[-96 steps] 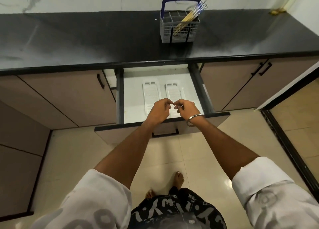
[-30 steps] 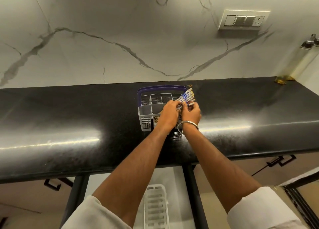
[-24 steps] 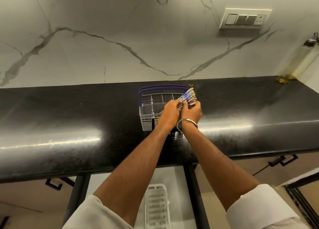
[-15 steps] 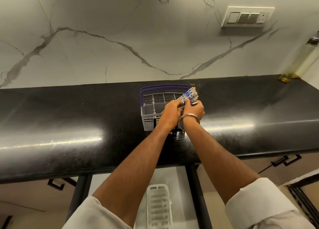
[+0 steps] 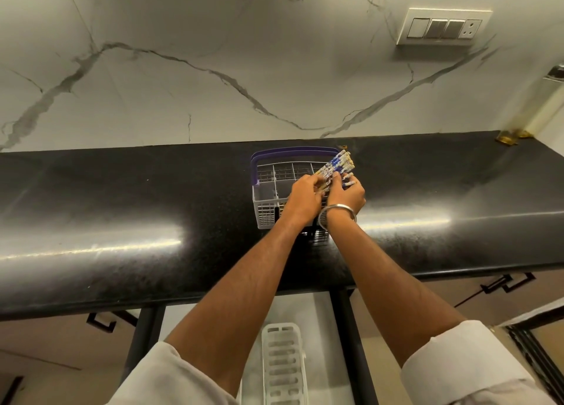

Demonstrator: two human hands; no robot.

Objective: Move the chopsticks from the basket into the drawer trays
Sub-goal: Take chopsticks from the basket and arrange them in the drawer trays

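One grey slotted basket [image 5: 265,204] with a purple handle [image 5: 293,153] stands on the black countertop [image 5: 122,209], toward its far side, near the marble wall [image 5: 213,68]. Both hands meet at the basket's right end. The left hand [image 5: 303,201] and the right hand [image 5: 346,197] have their fingers curled round one bundle of chopsticks [image 5: 337,165], whose blue-and-white patterned tops fan out up and to the right above the basket rim; about six or seven tops show, though the exact count is hard to tell. Their lower ends are hidden behind the hands. One metal bangle [image 5: 337,211] circles the right wrist. Below the near counter edge, the open drawer [image 5: 317,319] shows one white slotted tray [image 5: 283,365], partly hidden by the left forearm. One switch plate [image 5: 442,27] sits on the wall at upper right.
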